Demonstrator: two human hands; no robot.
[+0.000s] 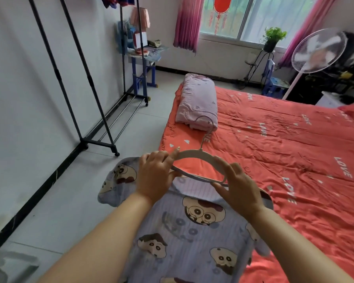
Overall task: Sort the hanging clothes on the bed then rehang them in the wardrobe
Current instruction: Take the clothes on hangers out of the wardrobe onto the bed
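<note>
A pale blue garment (192,227) printed with cartoon faces lies over the near corner of the bed (284,152), which has a red cover. A white plastic hanger (198,157) with a metal hook sits at the garment's neck opening. My left hand (154,172) grips the hanger's left end together with the fabric. My right hand (236,184) grips the hanger's right end. The hook points away from me, toward a folded quilt. One sleeve of the garment hangs off the bed's left edge.
A black clothes rack (90,82) on wheels stands along the left wall, with some clothes at its top. A folded pink quilt (198,103) lies on the bed. A small desk (145,54), a plant stand (271,40) and a running floor fan (319,51) stand farther back.
</note>
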